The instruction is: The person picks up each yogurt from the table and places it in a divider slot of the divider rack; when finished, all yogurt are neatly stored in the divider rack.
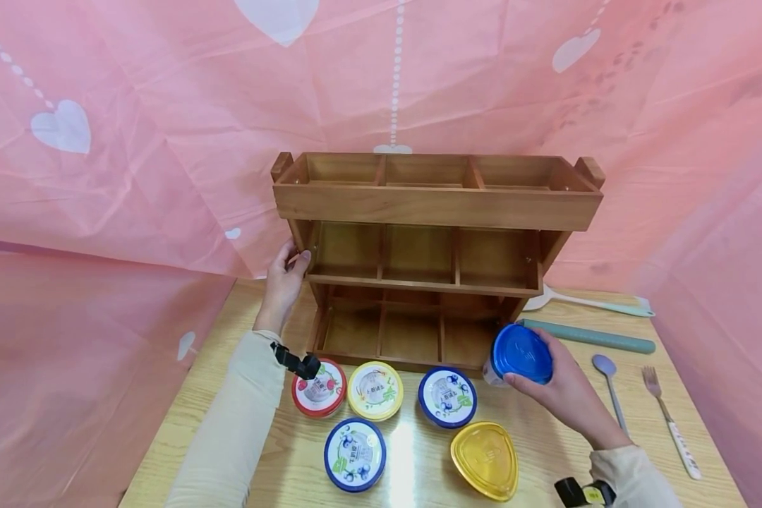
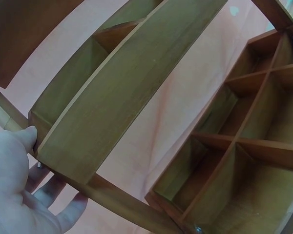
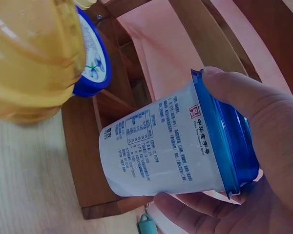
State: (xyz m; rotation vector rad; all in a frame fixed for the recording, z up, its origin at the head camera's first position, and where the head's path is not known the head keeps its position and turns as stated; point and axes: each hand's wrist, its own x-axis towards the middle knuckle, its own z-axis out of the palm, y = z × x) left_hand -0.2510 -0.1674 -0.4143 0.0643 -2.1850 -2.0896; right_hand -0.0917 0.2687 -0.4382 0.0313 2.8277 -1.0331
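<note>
A three-tier wooden rack [image 1: 419,204] with divided compartments stands at the back of the table. My left hand [image 1: 283,279] grips its left side at the middle tier; in the left wrist view the thumb [image 2: 27,139] lies on the tier's corner and the fingers bend underneath. By the rack's lower right corner, my right hand [image 1: 568,388] holds a white plastic cup [image 3: 161,146] with a translucent blue lid [image 1: 522,354]. Thumb and fingers span the lid's rim, and the cup's printed side shows in the right wrist view.
Round tubs lie before the rack: red-lidded [image 1: 319,387], yellow-lidded [image 1: 375,391] and two blue-lidded [image 1: 447,396]. A yellow-lidded container [image 1: 485,460] sits in front. At right are a spatula [image 1: 600,303], a grey-green stick [image 1: 597,337], a spoon [image 1: 612,384] and a fork [image 1: 669,420]. Pink cloth hangs behind.
</note>
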